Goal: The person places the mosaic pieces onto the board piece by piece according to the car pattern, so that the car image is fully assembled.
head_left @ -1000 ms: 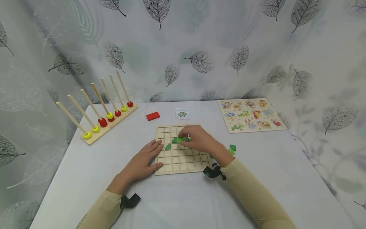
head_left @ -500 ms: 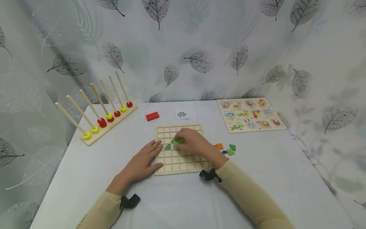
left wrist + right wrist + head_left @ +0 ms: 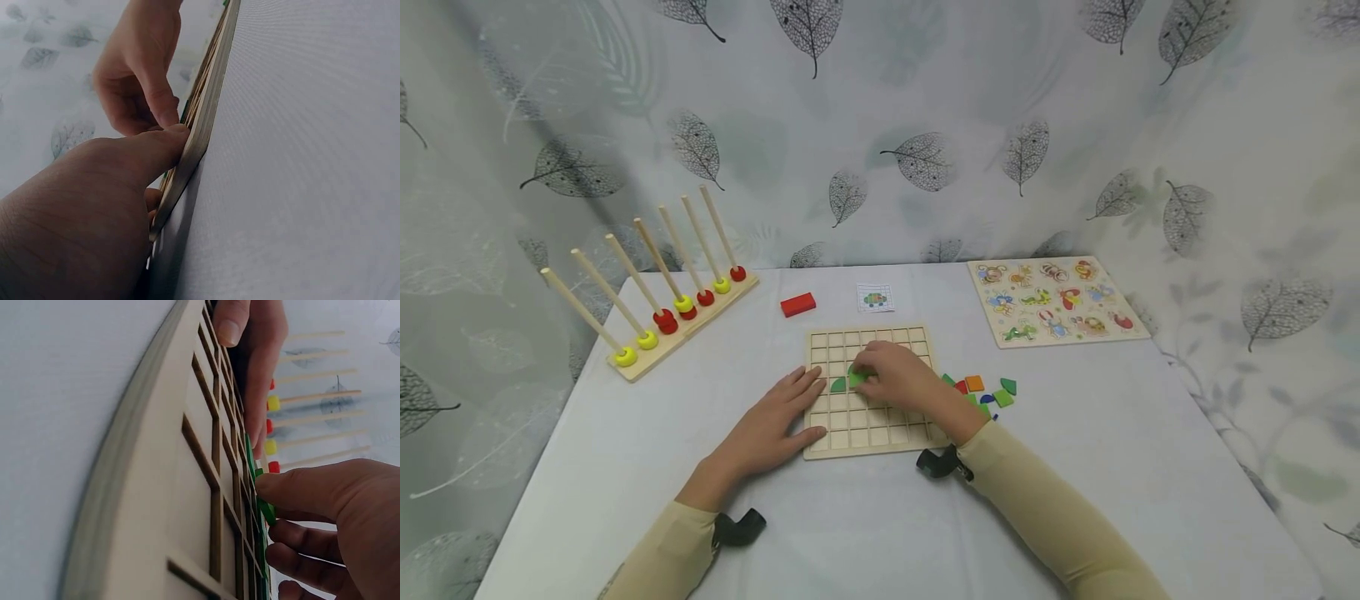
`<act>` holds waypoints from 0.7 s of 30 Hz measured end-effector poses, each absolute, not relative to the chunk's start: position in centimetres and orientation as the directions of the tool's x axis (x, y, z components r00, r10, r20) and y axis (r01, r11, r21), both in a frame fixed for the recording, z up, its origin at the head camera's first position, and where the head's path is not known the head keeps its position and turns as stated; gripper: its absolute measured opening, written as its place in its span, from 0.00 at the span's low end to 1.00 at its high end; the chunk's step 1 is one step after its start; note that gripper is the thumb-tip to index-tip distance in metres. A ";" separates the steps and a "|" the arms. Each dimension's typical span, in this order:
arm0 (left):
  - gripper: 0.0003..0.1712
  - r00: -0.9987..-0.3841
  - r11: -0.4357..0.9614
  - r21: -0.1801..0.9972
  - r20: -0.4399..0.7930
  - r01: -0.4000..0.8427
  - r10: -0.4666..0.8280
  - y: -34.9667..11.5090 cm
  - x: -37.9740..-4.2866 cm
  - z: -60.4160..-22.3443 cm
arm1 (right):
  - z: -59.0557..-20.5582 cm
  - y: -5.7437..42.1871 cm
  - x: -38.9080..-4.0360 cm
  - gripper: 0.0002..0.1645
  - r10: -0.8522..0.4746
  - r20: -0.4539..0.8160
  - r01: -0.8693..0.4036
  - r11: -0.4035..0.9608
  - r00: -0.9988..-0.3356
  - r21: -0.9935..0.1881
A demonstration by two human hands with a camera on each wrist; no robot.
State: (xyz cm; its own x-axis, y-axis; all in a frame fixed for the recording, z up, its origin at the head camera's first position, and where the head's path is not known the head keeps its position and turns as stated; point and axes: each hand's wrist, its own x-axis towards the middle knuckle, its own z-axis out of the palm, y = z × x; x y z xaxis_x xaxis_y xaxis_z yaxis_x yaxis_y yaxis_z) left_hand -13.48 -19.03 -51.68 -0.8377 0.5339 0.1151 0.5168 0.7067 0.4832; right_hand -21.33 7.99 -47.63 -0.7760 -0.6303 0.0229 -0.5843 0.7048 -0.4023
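A wooden grid board (image 3: 868,442) lies flat in the middle of the table. My left hand (image 3: 777,418) rests along its left edge, fingers extended and the thumb on the near left corner. My right hand (image 3: 895,379) is over the board's middle and pinches a light green square tile (image 3: 265,507) between thumb and fingers, right at the grid cells. Just left of it, a dark green quarter-round tile (image 3: 838,385) sits in a cell. More green tiles on the board are mostly hidden behind the right hand.
Right of the board lie loose tiles, among them an orange square (image 3: 974,383) and a green square (image 3: 1003,398). Behind the board are a red block (image 3: 797,305) and a picture card (image 3: 876,298). A peg abacus (image 3: 681,329) stands left; an insect puzzle board (image 3: 1060,300) lies back right.
My right hand has moved left and toward me with the green square tile, from the upper row to a cell beside the quarter-round tile. The left hand has stayed on the edge.
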 end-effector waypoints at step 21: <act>0.47 -0.840 0.712 0.485 0.097 0.508 0.534 -18.8 -13.5 -51.4 | -47.3 7.7 -20.9 0.13 -0.670 0.020 -0.634 0.693 -0.742 -0.343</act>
